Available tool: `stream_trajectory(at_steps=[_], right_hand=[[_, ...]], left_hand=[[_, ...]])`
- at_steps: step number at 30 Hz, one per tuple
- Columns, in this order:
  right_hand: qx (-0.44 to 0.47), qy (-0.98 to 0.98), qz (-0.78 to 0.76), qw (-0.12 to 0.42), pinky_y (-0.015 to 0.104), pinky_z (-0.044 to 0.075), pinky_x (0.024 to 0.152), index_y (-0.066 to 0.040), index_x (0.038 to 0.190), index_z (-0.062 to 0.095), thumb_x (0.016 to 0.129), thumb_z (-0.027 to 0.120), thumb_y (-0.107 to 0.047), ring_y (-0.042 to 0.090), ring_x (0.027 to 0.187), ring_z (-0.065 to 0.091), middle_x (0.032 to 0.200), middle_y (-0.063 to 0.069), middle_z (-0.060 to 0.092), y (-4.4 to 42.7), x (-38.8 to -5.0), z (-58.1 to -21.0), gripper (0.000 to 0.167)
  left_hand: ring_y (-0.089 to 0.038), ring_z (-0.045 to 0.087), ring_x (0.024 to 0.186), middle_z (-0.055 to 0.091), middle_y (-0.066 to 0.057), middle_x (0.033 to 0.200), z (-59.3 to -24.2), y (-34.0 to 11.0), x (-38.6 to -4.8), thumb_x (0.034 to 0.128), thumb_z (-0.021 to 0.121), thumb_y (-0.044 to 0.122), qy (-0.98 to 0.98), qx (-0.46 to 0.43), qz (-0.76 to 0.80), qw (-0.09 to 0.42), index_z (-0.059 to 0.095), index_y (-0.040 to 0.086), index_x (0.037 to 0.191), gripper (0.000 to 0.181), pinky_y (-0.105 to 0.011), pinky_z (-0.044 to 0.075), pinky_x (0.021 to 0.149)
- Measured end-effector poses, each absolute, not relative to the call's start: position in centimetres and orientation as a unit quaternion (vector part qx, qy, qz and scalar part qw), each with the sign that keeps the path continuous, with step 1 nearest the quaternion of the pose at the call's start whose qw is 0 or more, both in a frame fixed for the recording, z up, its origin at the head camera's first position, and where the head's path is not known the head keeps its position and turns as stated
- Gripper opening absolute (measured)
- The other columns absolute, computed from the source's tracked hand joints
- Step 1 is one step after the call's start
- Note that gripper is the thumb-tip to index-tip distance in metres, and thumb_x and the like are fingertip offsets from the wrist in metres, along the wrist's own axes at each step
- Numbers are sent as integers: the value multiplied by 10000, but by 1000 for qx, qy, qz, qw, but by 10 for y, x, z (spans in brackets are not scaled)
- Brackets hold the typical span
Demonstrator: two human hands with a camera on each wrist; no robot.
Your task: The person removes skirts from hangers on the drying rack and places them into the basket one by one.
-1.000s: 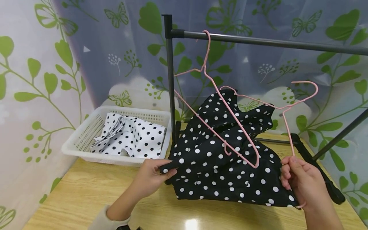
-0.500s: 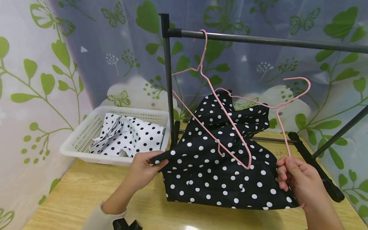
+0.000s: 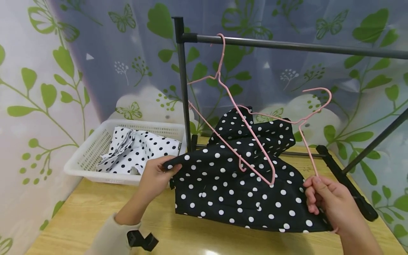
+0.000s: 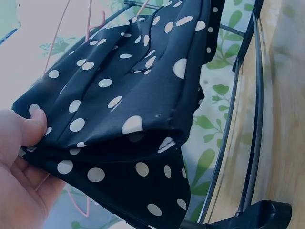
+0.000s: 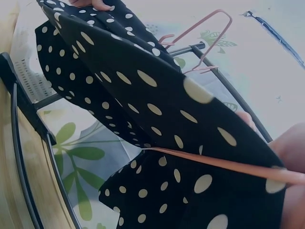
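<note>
A black sleeveless garment with white dots (image 3: 223, 191) is stretched between both hands above the table. My left hand (image 3: 157, 177) pinches its left edge between thumb and fingers; in the left wrist view the cloth (image 4: 105, 109) falls open in layers beside that hand (image 4: 19, 152). My right hand (image 3: 333, 202) grips the side of a pink hanger (image 3: 306, 141), its hook pointing up and right. The right wrist view has the hanger's pink bar (image 5: 228, 164) running across the garment; the cloth hides much of it. Another pink hanger (image 3: 232, 92) hangs bare in front of the garment.
The dark rail (image 3: 287, 46) of a clothes rack crosses the top, its left post (image 3: 183, 88) beside the basket. The white basket (image 3: 76, 170) at left holds a white cloth with black dots (image 3: 153, 148). A black rack foot (image 3: 347, 180) stands at right on the wooden table (image 3: 95, 202).
My left hand has drawn the garment's edge left and upward, spreading the cloth wider. The held hanger's hook has shifted leftward; my right hand keeps its grip with little movement.
</note>
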State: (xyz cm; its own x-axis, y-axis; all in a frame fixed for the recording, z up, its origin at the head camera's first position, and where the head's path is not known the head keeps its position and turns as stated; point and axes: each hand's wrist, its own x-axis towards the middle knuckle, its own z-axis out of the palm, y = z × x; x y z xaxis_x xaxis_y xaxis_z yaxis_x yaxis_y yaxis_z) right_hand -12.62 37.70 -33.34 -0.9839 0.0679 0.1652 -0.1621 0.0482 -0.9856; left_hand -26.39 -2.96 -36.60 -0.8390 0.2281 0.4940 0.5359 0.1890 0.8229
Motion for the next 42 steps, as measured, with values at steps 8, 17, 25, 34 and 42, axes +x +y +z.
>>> stream_trajectory(at_steps=[8,17,25,34,42], right_hand=[[41,-727,682,70,267,456,434,-45,919,599,1056,394,-183,179,479,527,642,41,529,380,-122,-334,282],[41,-725,684,66,262,460,444,-55,927,605,1056,392,-187,183,493,528,652,42,531,388,-121,-334,281],[49,-720,690,56,258,467,452,-54,936,608,1060,374,-166,175,494,528,657,44,534,393,-119,-334,288],[52,-727,682,53,258,462,451,-46,942,606,1063,360,-169,171,503,533,662,36,532,398,-119,-334,301],[61,-721,689,39,249,463,450,-44,955,604,1066,346,-142,165,509,535,667,31,534,404,-119,-335,298]], left_hand=[[-59,569,639,728,-144,874,-360,-28,-266,824,714,-72,-758,-245,-588,141,743,-23,937,127,-210,476,574],[-55,620,689,732,-137,868,-358,-27,-266,827,711,-75,-755,-254,-584,157,742,-24,941,128,-203,505,614],[-58,566,634,724,-147,836,-354,-32,-266,816,709,-98,-753,-257,-579,176,735,-37,928,130,-191,463,569],[-67,528,608,722,-156,827,-351,-36,-267,808,709,-112,-751,-258,-577,190,730,-44,916,130,-188,428,546],[-72,534,609,710,-137,781,-351,-38,-265,814,706,-105,-754,-255,-575,190,726,-39,897,108,-194,453,563]])
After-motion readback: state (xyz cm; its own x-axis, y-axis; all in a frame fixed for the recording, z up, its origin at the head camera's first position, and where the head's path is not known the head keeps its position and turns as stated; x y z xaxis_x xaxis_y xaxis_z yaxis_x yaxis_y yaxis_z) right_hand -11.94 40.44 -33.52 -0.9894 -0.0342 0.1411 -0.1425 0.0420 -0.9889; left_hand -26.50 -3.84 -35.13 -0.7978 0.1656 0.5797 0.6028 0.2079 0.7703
